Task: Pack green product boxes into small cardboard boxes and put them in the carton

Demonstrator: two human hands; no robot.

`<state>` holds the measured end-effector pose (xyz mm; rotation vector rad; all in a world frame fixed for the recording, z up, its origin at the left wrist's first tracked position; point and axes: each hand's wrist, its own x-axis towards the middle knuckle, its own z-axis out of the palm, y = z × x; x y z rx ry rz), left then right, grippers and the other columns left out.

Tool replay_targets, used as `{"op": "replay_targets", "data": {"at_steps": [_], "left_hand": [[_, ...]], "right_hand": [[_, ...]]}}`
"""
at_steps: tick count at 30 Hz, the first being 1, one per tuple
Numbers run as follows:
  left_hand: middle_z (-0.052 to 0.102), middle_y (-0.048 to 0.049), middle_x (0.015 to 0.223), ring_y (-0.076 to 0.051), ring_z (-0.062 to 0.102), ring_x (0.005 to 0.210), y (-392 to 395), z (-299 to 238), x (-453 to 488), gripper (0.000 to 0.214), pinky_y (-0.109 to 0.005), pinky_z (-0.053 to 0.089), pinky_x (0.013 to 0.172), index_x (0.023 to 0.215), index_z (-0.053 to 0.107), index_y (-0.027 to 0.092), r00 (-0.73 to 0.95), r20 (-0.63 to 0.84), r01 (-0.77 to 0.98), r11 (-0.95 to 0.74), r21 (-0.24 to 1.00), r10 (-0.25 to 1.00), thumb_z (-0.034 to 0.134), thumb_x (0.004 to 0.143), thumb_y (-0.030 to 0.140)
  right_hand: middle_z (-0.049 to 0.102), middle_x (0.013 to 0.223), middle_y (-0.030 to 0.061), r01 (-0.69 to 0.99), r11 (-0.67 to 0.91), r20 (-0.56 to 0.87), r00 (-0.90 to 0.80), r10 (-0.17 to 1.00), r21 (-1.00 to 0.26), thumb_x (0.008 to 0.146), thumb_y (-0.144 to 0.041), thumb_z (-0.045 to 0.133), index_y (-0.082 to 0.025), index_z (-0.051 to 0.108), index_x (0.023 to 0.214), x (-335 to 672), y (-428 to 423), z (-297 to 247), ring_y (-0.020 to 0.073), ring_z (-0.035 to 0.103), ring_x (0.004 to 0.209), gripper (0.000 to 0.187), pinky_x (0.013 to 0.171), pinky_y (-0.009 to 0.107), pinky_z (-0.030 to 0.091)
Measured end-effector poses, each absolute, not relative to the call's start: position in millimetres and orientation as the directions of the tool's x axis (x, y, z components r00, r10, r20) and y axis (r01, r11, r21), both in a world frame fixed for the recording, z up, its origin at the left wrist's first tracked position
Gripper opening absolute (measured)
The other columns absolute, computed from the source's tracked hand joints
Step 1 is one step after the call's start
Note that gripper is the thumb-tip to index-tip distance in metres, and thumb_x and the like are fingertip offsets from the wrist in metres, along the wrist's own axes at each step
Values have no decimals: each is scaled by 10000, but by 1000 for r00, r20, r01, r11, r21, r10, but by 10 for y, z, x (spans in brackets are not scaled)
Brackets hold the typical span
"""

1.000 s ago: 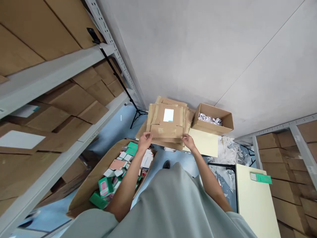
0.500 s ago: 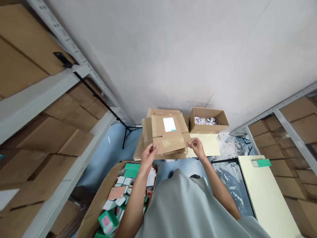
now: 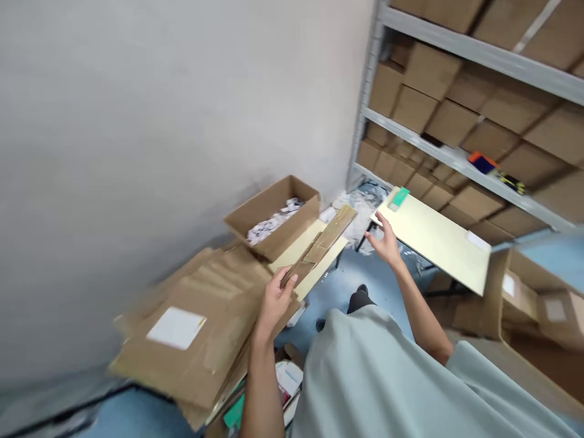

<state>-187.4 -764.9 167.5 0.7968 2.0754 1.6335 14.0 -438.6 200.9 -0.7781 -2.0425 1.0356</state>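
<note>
My left hand (image 3: 276,299) is closed on the near end of a flattened cardboard box (image 3: 322,243), held edge-on and tilted up to the right. Under it lies a stack of flattened cartons (image 3: 201,328) with a white label (image 3: 176,327) on top. My right hand (image 3: 387,241) hangs free in the air, fingers spread, holding nothing, near the edge of a pale yellow tabletop (image 3: 433,237). A small green box (image 3: 400,197) lies at that tabletop's far end. The picture is smeared by motion.
An open carton of white scraps (image 3: 274,216) stands by the grey wall on a second pale yellow surface (image 3: 296,250). Shelving with brown cartons (image 3: 456,103) fills the right. An open brown box (image 3: 529,298) sits at lower right. The floor is blue.
The view has swung to the right. My right hand has let go of the flat carton and moved toward the tabletop. My left hand has lifted one flat carton off the stack.
</note>
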Motion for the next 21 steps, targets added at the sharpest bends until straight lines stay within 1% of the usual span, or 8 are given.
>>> {"op": "replay_targets", "data": {"at_steps": [3, 5, 8, 10, 12, 14, 16, 21], "left_hand": [[801, -102, 1188, -318, 753, 1181, -6983, 1674, -1849, 483, -423, 622, 1095, 1151, 813, 253, -584, 50, 247, 119, 962, 810, 701, 983, 693], [792, -100, 1161, -315, 752, 1158, -6524, 1685, -1777, 462, -416, 632, 1063, 1143, 819, 255, -463, 44, 269, 93, 959, 885, 696, 989, 673], [784, -109, 1207, -315, 745, 1198, -5866, 1705, -1625, 439, -430, 617, 1106, 1212, 821, 261, -329, 49, 294, 53, 954, 943, 682, 1011, 626], [775, -106, 1209, -306, 748, 1198, -5436, 1686, -1526, 493, -447, 602, 1143, 1357, 783, 268, -305, 43, 296, 52, 954, 951, 705, 1003, 602], [764, -100, 1186, -292, 759, 1174, -4986, 1617, -1438, 669, -455, 606, 1141, 1535, 677, 265, -326, 22, 261, 68, 963, 945, 765, 961, 598], [754, -106, 1201, -286, 768, 1175, -4503, 1503, -1350, 856, -455, 622, 1121, 1621, 577, 255, -366, -13, 195, 91, 977, 930, 839, 890, 615], [756, -128, 1248, -299, 773, 1200, -3994, 1371, -1241, 907, -471, 634, 1114, 1570, 588, 245, -377, -55, 134, 113, 985, 925, 883, 817, 654], [802, -155, 1214, -346, 783, 1185, -2786, 1140, -794, 658, -540, 633, 1131, 1200, 714, 228, -243, -132, 114, 163, 980, 961, 851, 786, 721]], "right_hand": [[570, 1749, 169, 251, 474, 294, -522, 801, -844, 982, -571, 792, -267, 555, 1700, 715, -4167, 2066, 394, 519, 1635, 815, 1334, 602, 454], [660, 1662, 155, 287, 424, 262, -464, 846, -859, 980, -583, 797, -261, 631, 1634, 1099, -4053, 2071, 387, 599, 1553, 748, 1308, 564, 479], [833, 1294, 107, 345, 309, 176, -366, 914, -886, 945, -632, 823, -241, 813, 1289, 1640, -3865, 2023, 350, 743, 1216, 521, 1139, 476, 582], [823, 1046, 58, 335, 219, 105, -326, 939, -916, 910, -668, 844, -241, 810, 1039, 1949, -3698, 1944, 297, 730, 1014, 447, 991, 408, 608], [773, 931, 28, 257, 124, 46, -288, 956, -958, 867, -696, 867, -248, 755, 925, 2198, -3482, 1830, 262, 698, 923, 465, 885, 363, 599], [755, 913, 21, 152, 38, 2, -230, 973, -988, 824, -716, 887, -256, 724, 915, 2389, -3220, 1702, 255, 693, 906, 497, 842, 355, 594], [781, 977, 37, 72, -19, -31, -168, 985, -997, 809, -736, 886, -258, 736, 980, 2542, -2927, 1587, 275, 719, 966, 529, 889, 382, 611], [823, 1260, 103, 6, -63, -63, -32, 997, -998, 832, -768, 852, -253, 762, 1187, 2908, -2206, 1397, 335, 737, 1245, 632, 1119, 470, 608]]}}
